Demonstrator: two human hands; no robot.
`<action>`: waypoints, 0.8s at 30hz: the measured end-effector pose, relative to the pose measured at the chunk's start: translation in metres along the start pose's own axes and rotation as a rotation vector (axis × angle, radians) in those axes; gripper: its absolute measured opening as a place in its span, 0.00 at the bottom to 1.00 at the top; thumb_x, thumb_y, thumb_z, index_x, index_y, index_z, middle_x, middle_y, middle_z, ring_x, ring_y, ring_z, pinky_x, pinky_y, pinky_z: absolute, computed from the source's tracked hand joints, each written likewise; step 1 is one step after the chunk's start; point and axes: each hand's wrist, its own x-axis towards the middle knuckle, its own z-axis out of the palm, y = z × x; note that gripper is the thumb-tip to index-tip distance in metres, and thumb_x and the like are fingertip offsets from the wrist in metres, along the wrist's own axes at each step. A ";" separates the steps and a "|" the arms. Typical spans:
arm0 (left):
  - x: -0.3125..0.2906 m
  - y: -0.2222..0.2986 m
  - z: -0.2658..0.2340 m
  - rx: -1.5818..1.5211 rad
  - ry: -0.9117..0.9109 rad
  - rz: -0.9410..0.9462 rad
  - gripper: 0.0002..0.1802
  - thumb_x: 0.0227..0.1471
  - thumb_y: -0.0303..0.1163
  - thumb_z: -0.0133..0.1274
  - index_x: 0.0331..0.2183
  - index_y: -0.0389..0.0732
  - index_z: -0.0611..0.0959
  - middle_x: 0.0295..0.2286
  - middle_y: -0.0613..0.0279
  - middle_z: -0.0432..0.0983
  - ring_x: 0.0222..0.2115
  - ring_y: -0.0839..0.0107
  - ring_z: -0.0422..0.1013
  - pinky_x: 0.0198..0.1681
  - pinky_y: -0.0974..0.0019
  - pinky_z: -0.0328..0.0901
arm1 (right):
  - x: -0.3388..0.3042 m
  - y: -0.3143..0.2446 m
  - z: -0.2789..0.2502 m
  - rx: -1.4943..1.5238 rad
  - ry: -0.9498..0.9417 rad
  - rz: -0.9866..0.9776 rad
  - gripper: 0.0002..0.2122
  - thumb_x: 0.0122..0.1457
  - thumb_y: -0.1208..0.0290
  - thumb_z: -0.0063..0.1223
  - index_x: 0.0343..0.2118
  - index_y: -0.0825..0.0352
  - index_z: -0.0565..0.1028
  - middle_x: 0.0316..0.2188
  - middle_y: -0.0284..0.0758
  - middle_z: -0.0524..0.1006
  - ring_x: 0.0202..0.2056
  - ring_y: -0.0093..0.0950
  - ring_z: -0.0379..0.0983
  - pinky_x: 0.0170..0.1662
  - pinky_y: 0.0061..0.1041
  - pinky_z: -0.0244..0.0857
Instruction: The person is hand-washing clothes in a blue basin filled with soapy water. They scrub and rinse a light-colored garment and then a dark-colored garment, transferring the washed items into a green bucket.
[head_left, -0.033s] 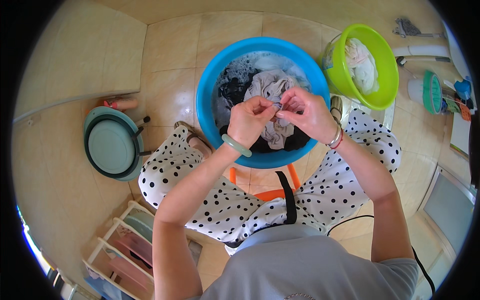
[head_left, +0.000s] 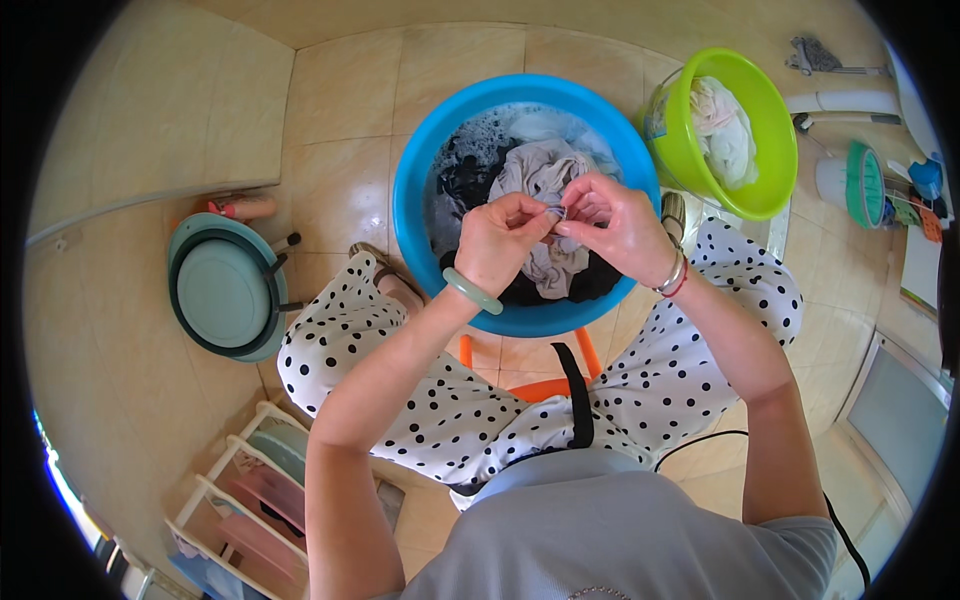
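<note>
Over the blue basin point(head_left: 407, 215) my two hands meet, fingertips pinched together. My left hand point(head_left: 495, 243), with a pale green bangle at the wrist, is closed on a small bit of the light grey-beige garment point(head_left: 545, 170). My right hand point(head_left: 625, 235), wearing a silver bracelet and a red cord, pinches the same bit from the other side; the exact part held is too small to make out. Below the hands the garment lies crumpled and wet. Black clothes point(head_left: 466, 185) and suds point(head_left: 485, 130) surround it in the basin.
A lime-green bucket point(head_left: 776, 140) with white and pale pink cloth point(head_left: 730, 140) stands right of the basin. Collapsible green basins point(head_left: 222, 290) lean at the left wall. A white rack point(head_left: 215, 490) is at lower left, an orange stool point(head_left: 545, 388) between my legs.
</note>
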 end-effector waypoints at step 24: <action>0.006 -0.001 -0.007 -0.384 -0.189 -0.228 0.14 0.56 0.34 0.52 0.38 0.33 0.81 0.35 0.58 0.78 0.38 0.70 0.73 0.47 0.67 0.66 | -0.001 -0.003 -0.002 -0.359 0.051 -0.170 0.09 0.51 0.72 0.59 0.32 0.68 0.71 0.27 0.36 0.78 0.27 0.31 0.77 0.30 0.25 0.70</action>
